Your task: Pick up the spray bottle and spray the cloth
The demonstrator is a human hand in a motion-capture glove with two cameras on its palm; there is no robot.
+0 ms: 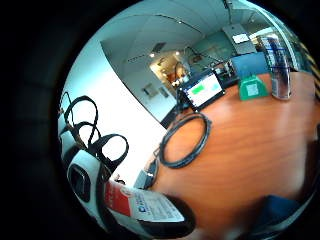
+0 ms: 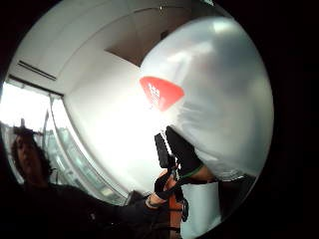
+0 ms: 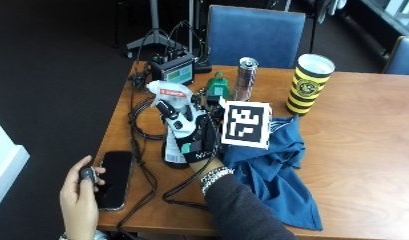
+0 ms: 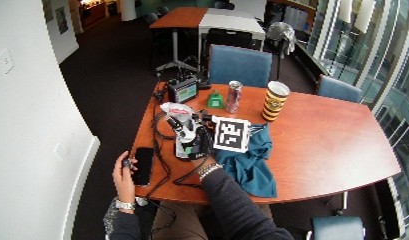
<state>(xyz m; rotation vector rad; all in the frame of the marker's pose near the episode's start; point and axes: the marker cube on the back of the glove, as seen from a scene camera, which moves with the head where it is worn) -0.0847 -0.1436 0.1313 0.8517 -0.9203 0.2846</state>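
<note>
A white spray bottle (image 3: 172, 95) with a red label stands upright near the table's left side. My gloved right hand (image 3: 191, 135) is wrapped round its body, fingers curled about it. Its label and base show close in the little finger side palm view as the spray bottle (image 1: 145, 207), and its pale head (image 2: 209, 94) fills the thumb side palm view. A dark blue cloth (image 3: 277, 170) lies crumpled on the table just right of the hand, reaching toward the front edge.
Behind the bottle stand a small monitor box (image 3: 174, 70), a green object (image 3: 218, 86), a metal can (image 3: 244, 77) and a yellow-black cup (image 3: 308, 82). Black cables (image 3: 141, 127) coil at the left. A phone (image 3: 114, 177) lies beside the person's bare left hand (image 3: 81, 192).
</note>
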